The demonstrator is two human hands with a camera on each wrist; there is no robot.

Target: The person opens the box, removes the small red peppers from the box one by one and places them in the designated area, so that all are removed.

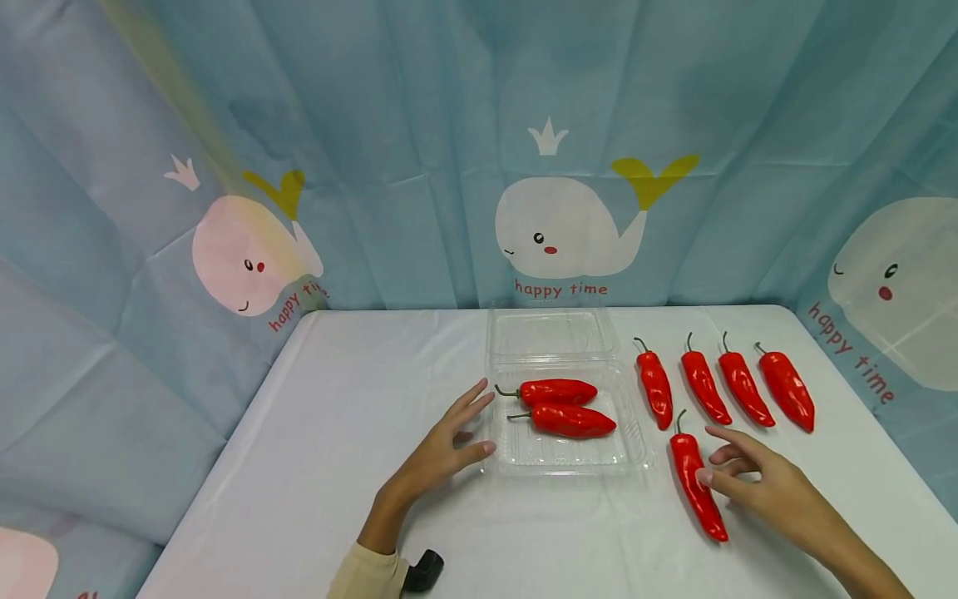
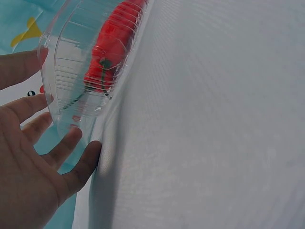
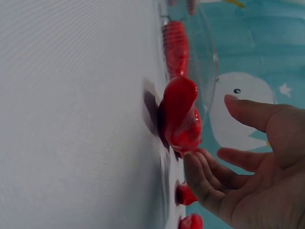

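A clear plastic clamshell box lies with its lid laid back on the white table. Inside its tray two red chili peppers, a rear one and a front one, lie side by side, stems to the left. My left hand is at the box's left side, fingers spread; in the left wrist view its fingertips meet the clear wall. Right of the box lies a single red chili pepper, stem away from me. Beside it hovers my right hand, thumb and fingers parted, gripping nothing.
Several more red chili peppers lie in a row at the back right of the table. A blue curtain with printed whales hangs behind and at both sides. A black object is by the left sleeve.
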